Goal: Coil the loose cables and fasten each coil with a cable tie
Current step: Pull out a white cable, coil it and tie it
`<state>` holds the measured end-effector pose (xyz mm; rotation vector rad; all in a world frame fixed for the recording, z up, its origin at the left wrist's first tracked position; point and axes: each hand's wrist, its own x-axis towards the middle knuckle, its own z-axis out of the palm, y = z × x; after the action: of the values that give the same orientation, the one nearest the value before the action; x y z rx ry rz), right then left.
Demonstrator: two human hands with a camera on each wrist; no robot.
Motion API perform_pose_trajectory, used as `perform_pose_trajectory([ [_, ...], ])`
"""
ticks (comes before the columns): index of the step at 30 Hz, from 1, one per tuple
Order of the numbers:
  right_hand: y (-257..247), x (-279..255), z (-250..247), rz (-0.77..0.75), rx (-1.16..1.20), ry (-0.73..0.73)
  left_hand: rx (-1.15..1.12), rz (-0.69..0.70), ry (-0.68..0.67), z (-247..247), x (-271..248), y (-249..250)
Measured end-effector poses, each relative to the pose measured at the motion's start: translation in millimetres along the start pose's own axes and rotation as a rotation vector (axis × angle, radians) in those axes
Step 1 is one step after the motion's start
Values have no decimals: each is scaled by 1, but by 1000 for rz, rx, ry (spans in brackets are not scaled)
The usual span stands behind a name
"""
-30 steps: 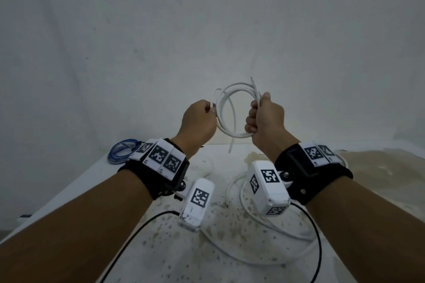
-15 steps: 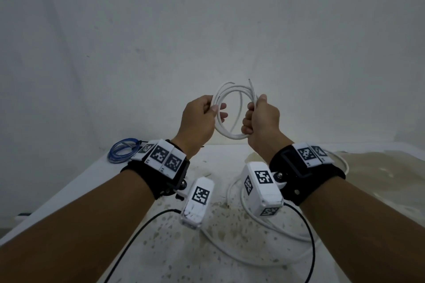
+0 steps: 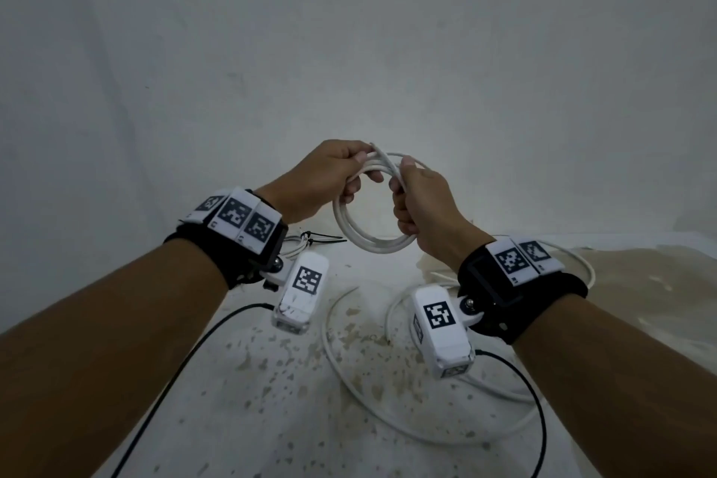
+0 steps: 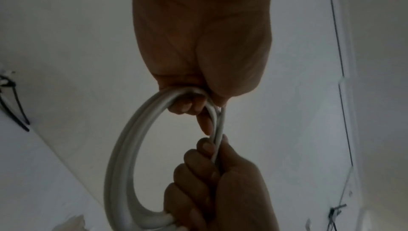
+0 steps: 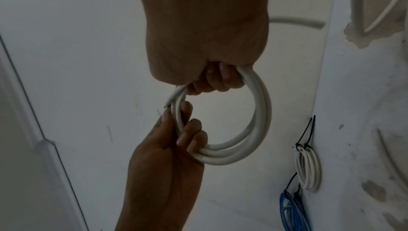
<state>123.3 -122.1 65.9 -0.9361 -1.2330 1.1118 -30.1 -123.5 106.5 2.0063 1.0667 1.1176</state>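
A white cable coil (image 3: 370,241) of about three loops hangs in the air between my hands, above the table (image 3: 271,411). My left hand (image 3: 349,175) grips the coil's top left, fingers curled round the strands (image 4: 189,102). My right hand (image 3: 407,202) grips the top right of the same coil (image 5: 262,112), fist closed round it. A cut cable end (image 5: 171,99) pokes out between the two hands. Loose white cable (image 3: 324,330) lies in wide curves on the table below my wrists.
A white coil (image 5: 309,170) bound with black cable ties (image 5: 305,137) and a blue coil (image 5: 287,212) lie at the table's back left. A black tie tail (image 3: 328,241) shows behind my left wrist. The wall stands just behind. Black camera leads (image 3: 537,400) trail over the table.
Both hands have dropped lower and come closer together at the top of the coil. The coil, which stood up between the hands, now hangs below them.
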Motion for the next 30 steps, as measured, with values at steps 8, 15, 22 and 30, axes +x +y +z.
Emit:
perform_pose_trajectory([
  [8, 5, 0, 8, -128, -248, -42, 102, 30, 154, 8, 2, -5],
  [15, -16, 7, -5, -332, -840, 456, 53, 52, 314, 10, 7, -6],
  [22, -24, 21, -20, -283, -549, 130, -20, 89, 418, 1, 11, -7],
  [30, -19, 4, -8, 188, 416, -258, -237, 122, 630, 8, 16, -3],
])
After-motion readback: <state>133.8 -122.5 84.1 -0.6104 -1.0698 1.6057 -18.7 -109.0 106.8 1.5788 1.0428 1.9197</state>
